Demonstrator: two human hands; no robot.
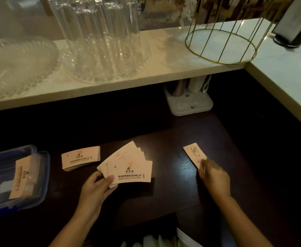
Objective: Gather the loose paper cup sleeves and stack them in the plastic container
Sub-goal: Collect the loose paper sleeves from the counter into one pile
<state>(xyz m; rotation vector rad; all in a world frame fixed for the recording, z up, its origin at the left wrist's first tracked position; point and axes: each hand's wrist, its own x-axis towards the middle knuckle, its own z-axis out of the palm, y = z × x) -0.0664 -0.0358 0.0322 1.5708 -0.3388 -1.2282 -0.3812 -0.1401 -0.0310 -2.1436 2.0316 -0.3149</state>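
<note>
Pink paper sleeves (128, 166) fanned in the pinching left hand (97, 186) may slip onto the dark table (173, 193) as the right hand's (213, 177) fingertips press a lone sleeve (193, 154), far from the plastic container (44, 175).

dark desk (182, 139) open mid-right | blocked left: plastic container (44, 175), 1 sleeve stack (80, 158) | rear: white holder (189, 102)

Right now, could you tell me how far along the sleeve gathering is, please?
Partly done. Some sleeves already sit in the plastic container. The left hand holds a fanned bunch of sleeves, and the right hand is on a single sleeve. A small stack lies on the dark counter.
</note>
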